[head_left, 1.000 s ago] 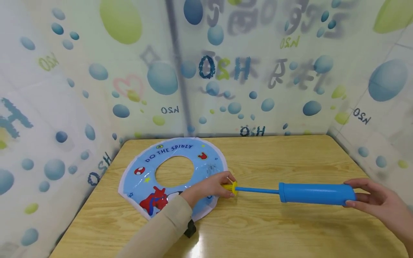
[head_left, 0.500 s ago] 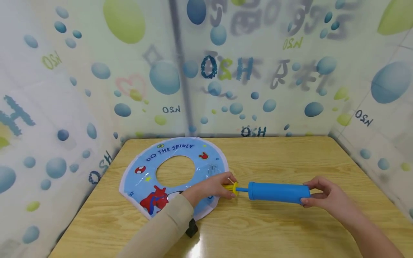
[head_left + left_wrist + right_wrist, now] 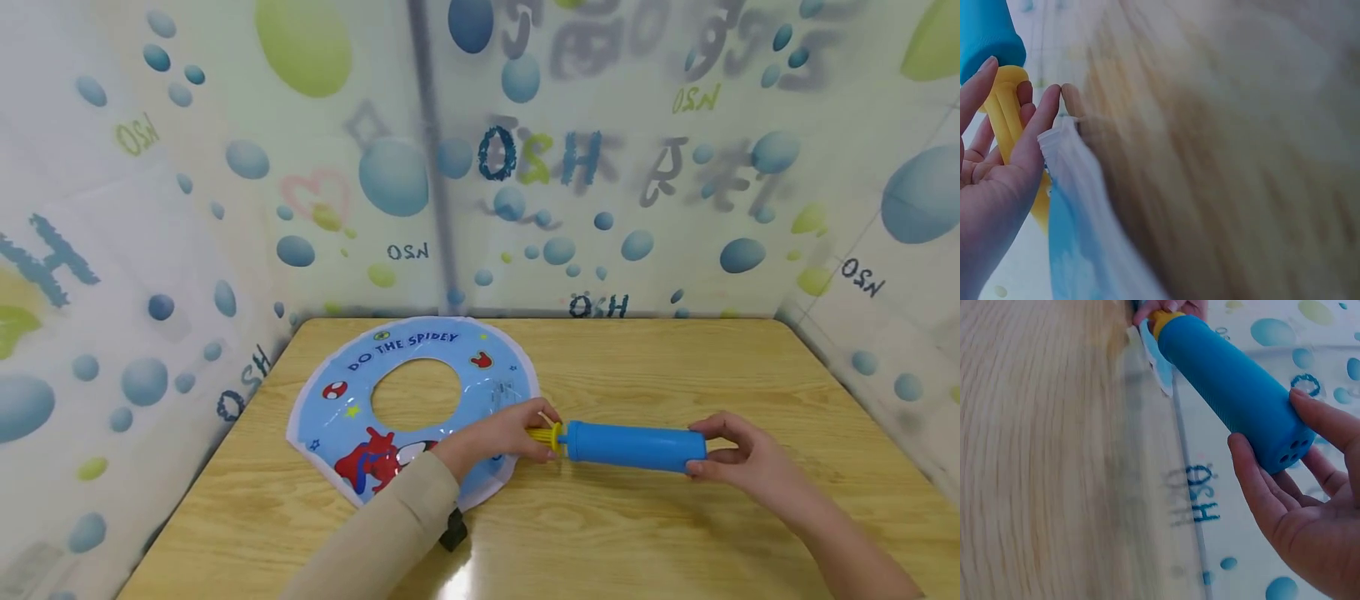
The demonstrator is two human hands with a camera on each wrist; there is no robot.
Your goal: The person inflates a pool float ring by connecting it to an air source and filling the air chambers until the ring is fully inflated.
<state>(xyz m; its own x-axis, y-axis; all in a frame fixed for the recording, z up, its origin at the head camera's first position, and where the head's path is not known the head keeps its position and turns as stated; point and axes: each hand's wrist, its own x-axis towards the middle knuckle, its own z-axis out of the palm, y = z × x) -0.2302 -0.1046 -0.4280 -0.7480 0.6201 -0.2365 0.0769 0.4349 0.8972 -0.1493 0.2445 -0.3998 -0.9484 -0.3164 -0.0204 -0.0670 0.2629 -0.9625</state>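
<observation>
In the head view a blue hand pump [image 3: 633, 446] lies level above the table. My left hand [image 3: 510, 432] grips its yellow ribbed end [image 3: 542, 436] at the right edge of a flat, deflated blue swim ring [image 3: 322, 417] with a cartoon print. Whether the yellow end sits in the ring's valve is hidden. My right hand [image 3: 738, 457] holds the other end of the blue barrel with thumb and fingers. In the left wrist view the barrel [image 3: 988, 37] is close against the yellow part. The right wrist view shows holes in the barrel's end cap [image 3: 1294, 450].
A wooden table [image 3: 645, 533] carries the ring on its left side. Patterned curtain walls [image 3: 637, 167] rise behind the table and on both sides. A small black object [image 3: 453, 533] is seen beside the left sleeve [image 3: 390, 521].
My right hand has moved left, pushing the blue barrel along its rod up close to the yellow end. The left hand keeps its hold by the ring. The head view has shifted slightly.
</observation>
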